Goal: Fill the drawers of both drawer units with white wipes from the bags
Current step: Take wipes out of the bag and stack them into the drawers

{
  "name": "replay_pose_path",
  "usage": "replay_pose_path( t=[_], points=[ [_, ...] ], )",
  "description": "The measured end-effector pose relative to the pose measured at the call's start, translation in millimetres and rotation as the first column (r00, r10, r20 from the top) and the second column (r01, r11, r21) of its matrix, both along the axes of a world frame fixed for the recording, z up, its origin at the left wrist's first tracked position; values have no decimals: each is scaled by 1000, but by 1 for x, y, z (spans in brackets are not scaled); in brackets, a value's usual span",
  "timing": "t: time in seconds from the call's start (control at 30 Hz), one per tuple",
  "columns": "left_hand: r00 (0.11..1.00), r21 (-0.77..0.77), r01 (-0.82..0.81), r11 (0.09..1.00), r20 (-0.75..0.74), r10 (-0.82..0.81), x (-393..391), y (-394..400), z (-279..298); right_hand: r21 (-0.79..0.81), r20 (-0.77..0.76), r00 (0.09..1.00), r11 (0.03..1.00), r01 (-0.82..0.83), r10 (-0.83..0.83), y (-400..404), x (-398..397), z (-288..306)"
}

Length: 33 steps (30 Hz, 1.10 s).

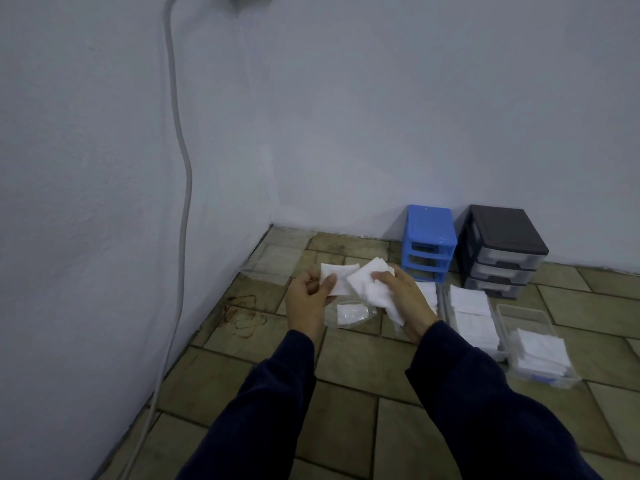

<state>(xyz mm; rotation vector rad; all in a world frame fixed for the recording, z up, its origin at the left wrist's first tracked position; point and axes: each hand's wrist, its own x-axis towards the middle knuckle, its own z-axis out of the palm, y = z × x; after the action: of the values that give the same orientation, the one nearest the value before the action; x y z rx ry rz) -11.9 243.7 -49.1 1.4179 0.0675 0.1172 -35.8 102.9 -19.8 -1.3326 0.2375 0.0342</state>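
Thumb and curled fingers of the left hand [307, 298] pinch a small flat stack of white wipes [337, 278] by its near corner; the right hand [403, 295] grips a looser, thicker bunch [372, 284], fingers spread over its top, with some of it trailing down past the palm; the two lots meet and overlap slightly between the hands, above the tiled floor [346, 393]. Below them lies an open clear bag [349, 315] with a few wipes left in it. To the right, pulled-out clear drawers sit on the floor: one well stacked [472, 315], another [538, 344] partly filled at its near end. Against the wall stand the blue drawer unit [429, 242] and, just beside it, the dark drawer unit [502, 251], well apart from the hands.

The step in hand looks like squaring loose wipes into one stack before they go into a drawer; it would go best by tapping the edges even while both grips stay light, since such thin sheets likely crease and fan easily; the trailing part under the right palm should be gathered in first, or sheets may drop; the merged stack should then be laid flat in the partly filled drawer, edges aligned with the stacks there.
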Motion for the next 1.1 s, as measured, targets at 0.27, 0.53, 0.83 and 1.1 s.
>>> replay_pose_path(
  t=[0.27, 0.53, 0.83, 1.1],
  points=[
    [995, -78, 101, 992, 30, -99, -8, -7, 6, 61, 99, 995, 998, -5, -1, 12, -2, -6],
    [979, -65, 203, 977, 29, -202, -13, -5, 8, -89, 138, 987, 991, 98, -85, 20, 2, -10],
    [981, -150, 188, 971, -20, -193, -20, -7, 15, -171, 144, 970, 961, 218, -194, 22, 5, -18],
    [979, -191, 179, 965, -65, -194, -20, -7, 20, -197, 178, 966, 955, 221, -187, 24, 6, -17]
  ],
)
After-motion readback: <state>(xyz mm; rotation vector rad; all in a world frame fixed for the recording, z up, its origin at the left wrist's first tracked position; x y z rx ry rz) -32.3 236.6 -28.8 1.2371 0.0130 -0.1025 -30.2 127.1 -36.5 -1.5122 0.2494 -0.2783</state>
